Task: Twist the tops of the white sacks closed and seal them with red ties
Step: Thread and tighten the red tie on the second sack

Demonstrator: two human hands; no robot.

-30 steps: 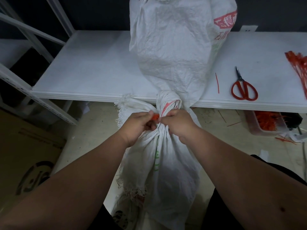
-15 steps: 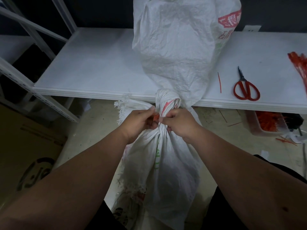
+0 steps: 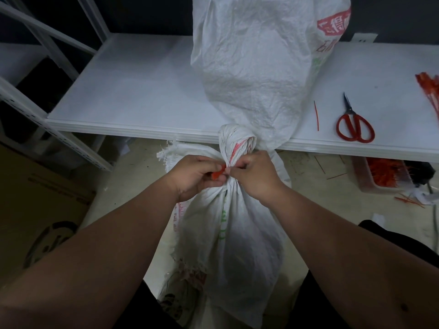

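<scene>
Left hand (image 3: 197,178) pinching red tie (image 3: 218,174) at gathered neck of white sack (image 3: 234,236); right hand (image 3: 255,176) curled around same neck — twisted top (image 3: 236,143) bunched just above. Sack hanging below counter (image 3: 142,96) edge. Second white sack (image 3: 256,67) lying on counter; red-handled scissors (image 3: 355,124) well to right.

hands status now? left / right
Left hand: closed, pinching the red tie at the sack neck.
Right hand: closed, gripping the twisted neck; tie contact cannot be told.
</scene>
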